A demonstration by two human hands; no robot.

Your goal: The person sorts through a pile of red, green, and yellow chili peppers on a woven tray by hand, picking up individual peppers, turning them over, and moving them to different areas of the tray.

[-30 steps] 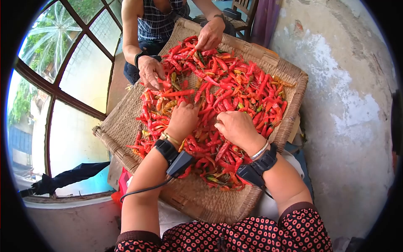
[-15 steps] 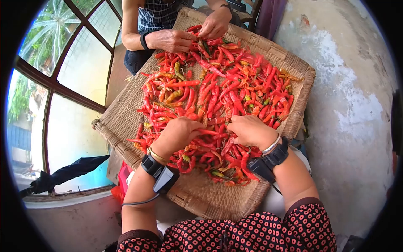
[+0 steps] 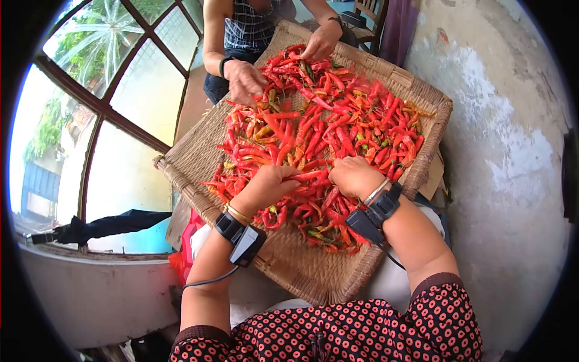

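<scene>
Many red chili peppers (image 3: 313, 136), with a few orange, yellow and green ones among them, lie spread over a woven basket tray (image 3: 313, 271). My left hand (image 3: 268, 188) is over the near part of the pile, its thumb and fingers closed on a red chili pepper (image 3: 309, 175) that points right. At the other end of that pepper is my right hand (image 3: 356, 178), its fingers bent down and pinched together. What the right fingertips hold is hidden behind the hand. Both wrists carry bracelets and strapped black devices.
Across the tray, another person's hands (image 3: 244, 81) work at the far peppers. A window (image 3: 129, 90) and a folded dark umbrella (image 3: 114, 226) are on the left. A worn plaster wall (image 3: 494, 151) rises on the right, and a wooden chair (image 3: 369, 24) stands behind.
The view has shifted slightly. My left hand still grips a red pepper beside my right hand. The other person's hands have moved apart, one dropping toward the peppers at the tray's left side.
</scene>
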